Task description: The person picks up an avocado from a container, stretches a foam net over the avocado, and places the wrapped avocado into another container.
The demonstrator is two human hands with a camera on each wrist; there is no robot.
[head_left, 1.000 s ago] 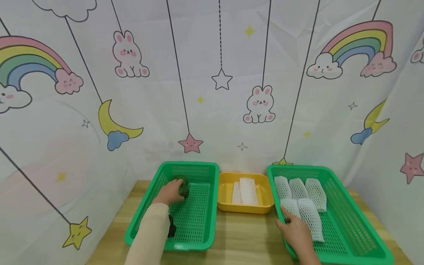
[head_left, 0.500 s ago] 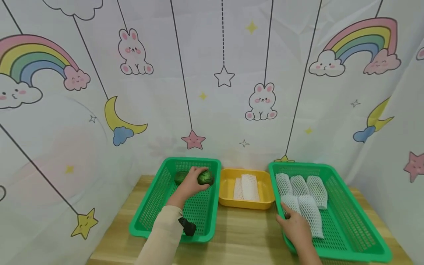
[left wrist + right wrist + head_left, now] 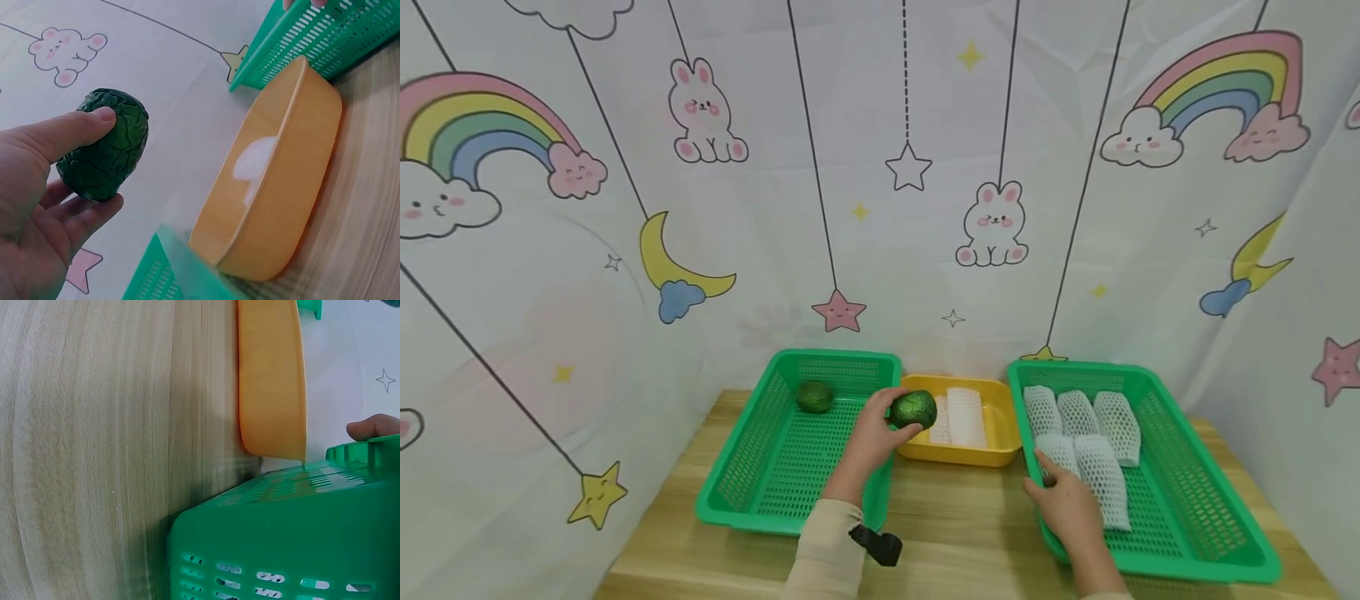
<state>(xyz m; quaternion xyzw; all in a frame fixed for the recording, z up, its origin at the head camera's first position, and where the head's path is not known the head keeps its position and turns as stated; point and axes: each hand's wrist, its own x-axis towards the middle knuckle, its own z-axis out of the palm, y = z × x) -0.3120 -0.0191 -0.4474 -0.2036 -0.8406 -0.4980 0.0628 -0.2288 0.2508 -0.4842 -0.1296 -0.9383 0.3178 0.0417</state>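
A dark green, shiny, wrinkled egg-shaped object (image 3: 913, 410) is held up by my left hand (image 3: 874, 437), thumb on one side and fingers on the other. In the left wrist view this green object (image 3: 109, 147) shows a crinkled, leaf-like surface. It hangs over the left part of a yellow tray (image 3: 955, 455), where white foam net sleeves (image 3: 966, 418) lie. My right hand (image 3: 1067, 504) grips the left rim of the right green basket (image 3: 1213, 467), with the thumb outside. Netted items (image 3: 1101, 475) lie in that basket; the nets hide most of what they cover.
A second dark green object (image 3: 815, 397) lies at the back of the left green basket (image 3: 790, 525). All containers stand on a wooden table (image 3: 955, 533) before a printed cloth backdrop (image 3: 760, 233). A black strap piece (image 3: 877, 546) sits at my left wrist.
My left hand has lifted the green object out of the left basket and carried it right, to the yellow tray. The right hand stays on the basket rim.
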